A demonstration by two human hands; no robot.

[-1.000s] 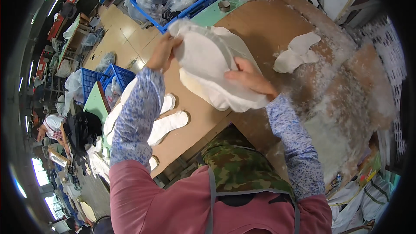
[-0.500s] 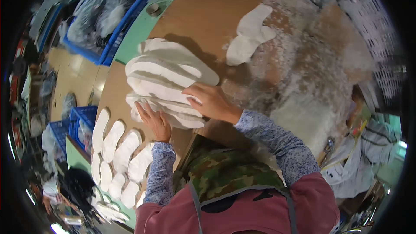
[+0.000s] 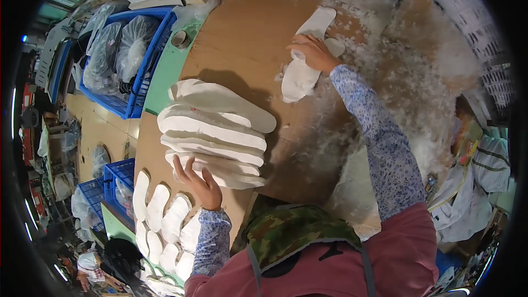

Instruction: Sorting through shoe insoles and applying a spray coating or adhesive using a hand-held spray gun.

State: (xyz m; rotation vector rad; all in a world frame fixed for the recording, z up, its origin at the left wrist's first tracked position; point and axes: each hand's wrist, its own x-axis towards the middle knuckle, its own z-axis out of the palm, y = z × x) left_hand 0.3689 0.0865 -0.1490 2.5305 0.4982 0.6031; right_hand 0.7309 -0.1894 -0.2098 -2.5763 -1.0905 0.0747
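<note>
Progress appears partial. White padded insole-shaped pieces are being gathered on the brown worktable (image 3: 242,38). One stack of white pieces (image 3: 214,132) already stands at centre left of the frame, several layers high and fanned unevenly. At the lower left, a row of flat white pieces (image 3: 162,217) lies side by side on a lower surface, apart from the stack.

Left hand (image 3: 199,182): fingers spread, palm pressed against the lower edge of the stack. It steadies the stack and pinches nothing.

Right hand (image 3: 311,52): reaches to the upper centre of the frame and rests on loose white pieces (image 3: 302,71) lying on the table. The fingers curl over the top edge of one piece; whether they have closed around it cannot be told.

Remaining work, as a judgement: at least the two or three loose pieces under the right hand are not yet on the stack. White fluffy filling (image 3: 407,88) is strewn across the right part of the table.

Containers:
- Blue crate (image 3: 151,63), upper left of the frame: holds clear plastic bags (image 3: 118,49) stuffed with pale material.
- Second blue crate (image 3: 113,179), left edge, lower: contents largely hidden; another bag seems to sit inside.
- Small round cup (image 3: 180,38) on the green table edge: contents not discernible.
</note>
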